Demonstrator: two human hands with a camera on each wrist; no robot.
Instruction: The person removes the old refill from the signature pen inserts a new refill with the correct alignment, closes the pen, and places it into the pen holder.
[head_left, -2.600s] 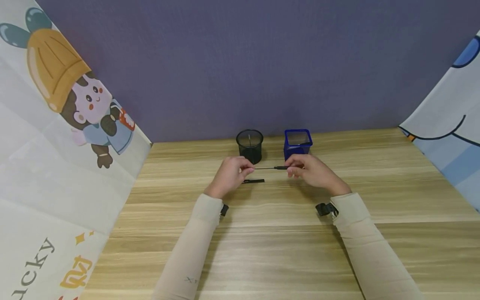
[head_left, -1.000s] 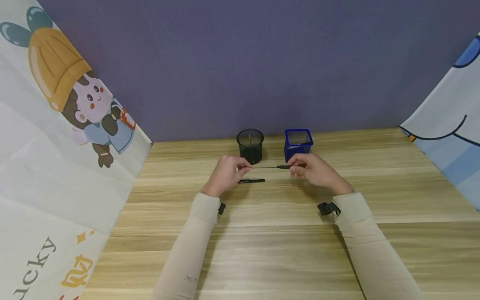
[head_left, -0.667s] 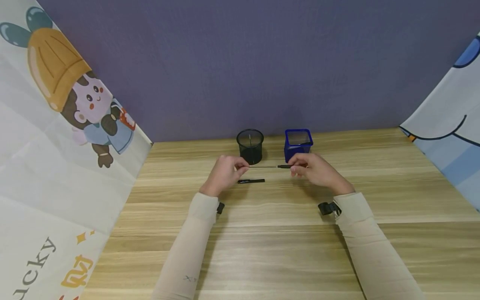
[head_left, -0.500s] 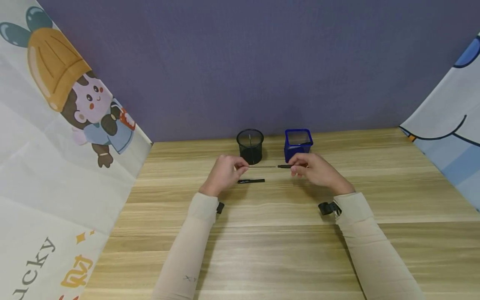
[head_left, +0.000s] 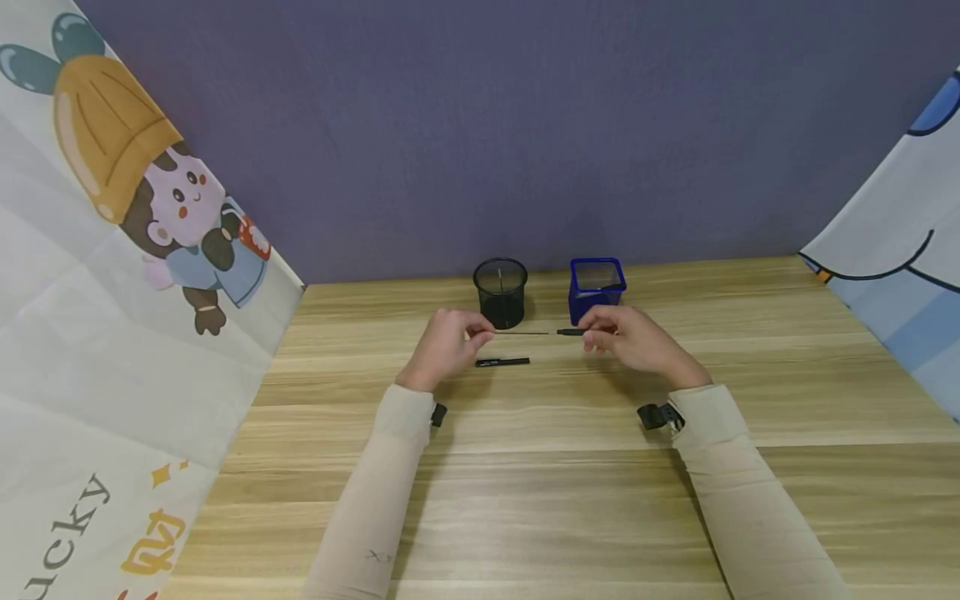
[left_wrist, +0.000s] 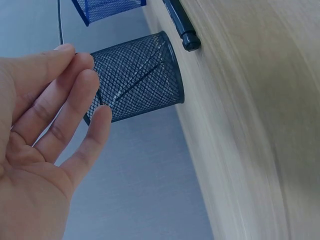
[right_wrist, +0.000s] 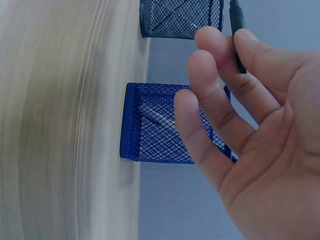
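Note:
Over the table, my left hand pinches one end of a thin, dark pen refill between thumb and index finger. The other fingers are spread loosely in the left wrist view, where the refill runs upward from the fingertips. Facing it, my right hand pinches a short black pen section, which shows as a tapered tube in the right wrist view. A small gap separates the refill's free end from this section. Below the left fingers a black pen barrel with a clip lies flat on the table.
Behind the hands stand a round black mesh pen cup with a slim stick inside and a square blue mesh pen cup holding a pen. The wooden table meets a purple-grey back panel.
The refill and the black section were joined at first. My left hand has drawn the refill out leftward, and a gap opened between them. The right hand has shifted slightly right.

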